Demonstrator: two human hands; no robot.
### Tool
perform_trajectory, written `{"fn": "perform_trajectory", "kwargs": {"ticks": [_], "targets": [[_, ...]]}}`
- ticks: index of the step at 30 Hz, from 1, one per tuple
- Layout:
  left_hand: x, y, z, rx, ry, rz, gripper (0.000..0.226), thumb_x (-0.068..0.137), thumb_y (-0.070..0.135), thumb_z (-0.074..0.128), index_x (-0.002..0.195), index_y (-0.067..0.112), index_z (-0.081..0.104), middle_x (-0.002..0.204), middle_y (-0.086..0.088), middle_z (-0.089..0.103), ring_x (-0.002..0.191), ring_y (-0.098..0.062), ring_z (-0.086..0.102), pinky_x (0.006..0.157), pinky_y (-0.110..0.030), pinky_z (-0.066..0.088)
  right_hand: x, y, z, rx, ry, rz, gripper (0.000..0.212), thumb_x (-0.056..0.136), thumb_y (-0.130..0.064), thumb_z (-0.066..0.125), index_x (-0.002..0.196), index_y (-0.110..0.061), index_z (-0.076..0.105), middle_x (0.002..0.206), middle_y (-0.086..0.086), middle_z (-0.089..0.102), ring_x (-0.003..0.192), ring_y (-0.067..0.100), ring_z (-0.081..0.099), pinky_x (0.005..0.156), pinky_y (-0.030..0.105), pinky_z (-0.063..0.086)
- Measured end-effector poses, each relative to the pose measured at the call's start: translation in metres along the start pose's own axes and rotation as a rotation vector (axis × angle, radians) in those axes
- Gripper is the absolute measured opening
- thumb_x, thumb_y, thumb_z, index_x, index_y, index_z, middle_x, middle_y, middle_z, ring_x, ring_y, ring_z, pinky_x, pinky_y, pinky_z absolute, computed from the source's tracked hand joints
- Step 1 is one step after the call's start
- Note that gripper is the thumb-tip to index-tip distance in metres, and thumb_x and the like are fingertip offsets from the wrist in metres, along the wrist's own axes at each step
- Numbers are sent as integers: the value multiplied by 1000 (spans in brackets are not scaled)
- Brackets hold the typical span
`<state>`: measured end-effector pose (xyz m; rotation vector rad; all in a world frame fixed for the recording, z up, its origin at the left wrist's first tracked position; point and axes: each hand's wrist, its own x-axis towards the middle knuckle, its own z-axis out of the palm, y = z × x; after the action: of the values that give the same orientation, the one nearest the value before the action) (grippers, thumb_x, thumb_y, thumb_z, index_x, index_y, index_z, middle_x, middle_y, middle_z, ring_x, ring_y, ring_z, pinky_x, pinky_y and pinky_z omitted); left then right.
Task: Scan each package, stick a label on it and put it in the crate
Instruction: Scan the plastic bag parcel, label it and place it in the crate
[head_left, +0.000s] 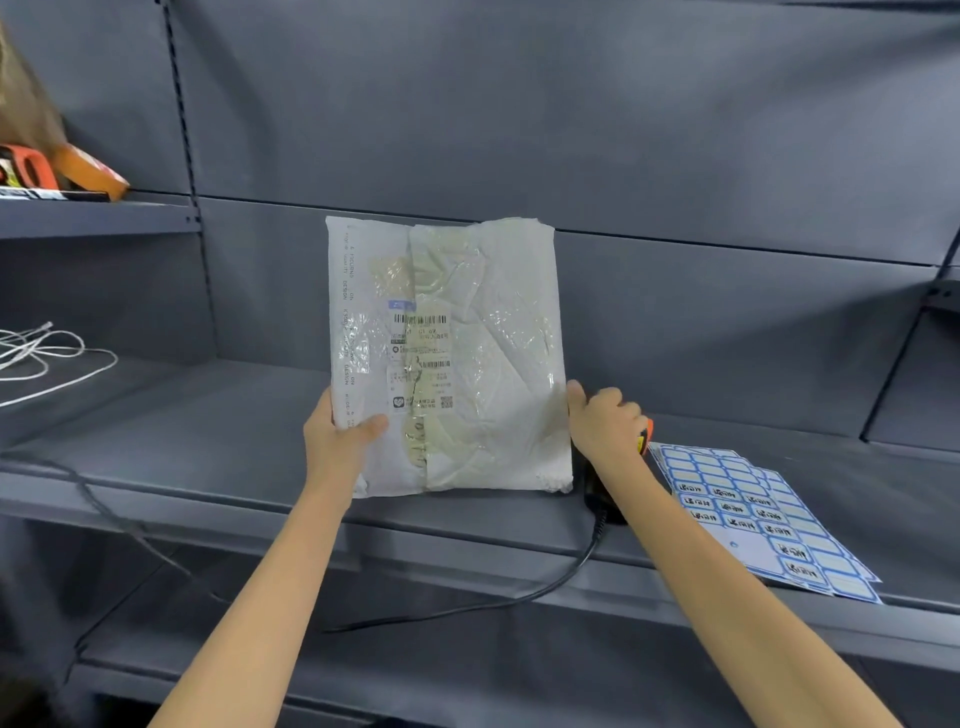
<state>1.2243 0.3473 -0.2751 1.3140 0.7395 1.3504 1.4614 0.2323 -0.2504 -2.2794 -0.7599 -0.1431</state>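
Observation:
A white plastic mailer package (483, 322) with a barcode label on its front stands upright over the grey shelf (208, 441). My left hand (337, 436) grips its lower left corner, thumb on the front. My right hand (605, 421) is at the package's lower right edge, fingers curled round a black and orange barcode scanner (644, 436) that is mostly hidden behind the hand. Sheets of blue-bordered labels (753, 514) lie on the shelf to the right. No crate is in view.
The scanner's black cable (571, 571) trails over the shelf's front edge to the lower left. White cords (47, 353) lie at the left of the shelf. Orange tools (62, 171) sit on the upper left shelf. A lower shelf runs beneath.

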Motion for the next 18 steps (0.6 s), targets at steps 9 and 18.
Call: {"fn": "perform_trajectory", "kwargs": {"ticks": [9, 18], "targets": [[-1, -4, -3, -13, -22, -7, 48, 84, -6, 64, 124, 20, 56, 106, 10, 62, 97, -10, 58, 77, -18, 47, -3, 30, 14, -178, -150, 339, 78, 89, -29, 59, 145, 6, 16, 145, 23, 24, 132, 37, 29, 109, 35, 28], [-5, -2, 4, -25, -4, 2, 45, 84, -8, 62, 118, 22, 57, 99, 16, 62, 89, 4, 58, 67, -10, 46, -13, 18, -10, 615, -45, 334, 78, 62, -43, 62, 125, 1, 45, 112, 20, 59, 97, 34, 61, 81, 42, 53]]}}
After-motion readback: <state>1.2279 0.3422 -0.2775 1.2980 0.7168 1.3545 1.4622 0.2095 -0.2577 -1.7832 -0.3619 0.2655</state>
